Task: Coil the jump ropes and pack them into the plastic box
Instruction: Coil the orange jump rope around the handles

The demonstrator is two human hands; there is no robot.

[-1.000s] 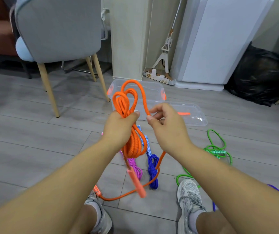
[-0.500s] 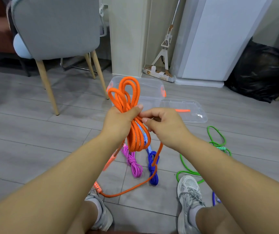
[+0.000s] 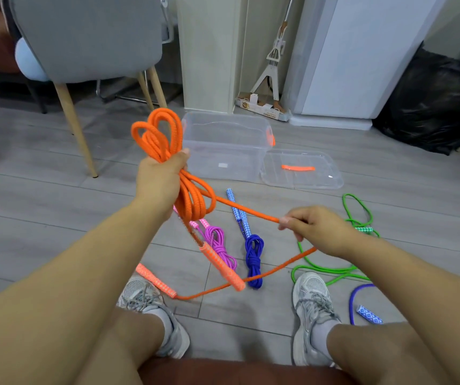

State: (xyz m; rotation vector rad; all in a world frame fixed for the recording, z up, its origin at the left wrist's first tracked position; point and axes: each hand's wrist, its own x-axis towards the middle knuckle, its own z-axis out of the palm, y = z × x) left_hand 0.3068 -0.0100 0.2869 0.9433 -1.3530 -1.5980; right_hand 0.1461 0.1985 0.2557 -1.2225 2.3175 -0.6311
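Observation:
My left hand (image 3: pixel 160 179) grips a bundle of loops of the orange jump rope (image 3: pixel 157 136), held up over the floor. One orange handle (image 3: pixel 220 266) dangles below it. My right hand (image 3: pixel 313 229) pinches the free run of the same rope, stretched out to the right. The rope's tail runs down across the floor to the other orange handle (image 3: pixel 155 280) by my left shoe. The clear plastic box (image 3: pixel 224 151) stands open behind the hands. A coiled pink rope (image 3: pixel 219 244) and a coiled blue rope (image 3: pixel 253 257) lie on the floor.
The box's clear lid (image 3: pixel 301 169) lies to its right. A loose green rope (image 3: pixel 358 215) and a purple rope (image 3: pixel 358 297) lie at the right near my right shoe (image 3: pixel 310 298). A grey chair (image 3: pixel 89 45) stands at the back left, a black bag (image 3: pixel 434 104) at the back right.
My right hand has drawn away from the bundle, down and to the right, pulling a length of orange rope taut. My left hand moved left with the loops; the dangling handle swung.

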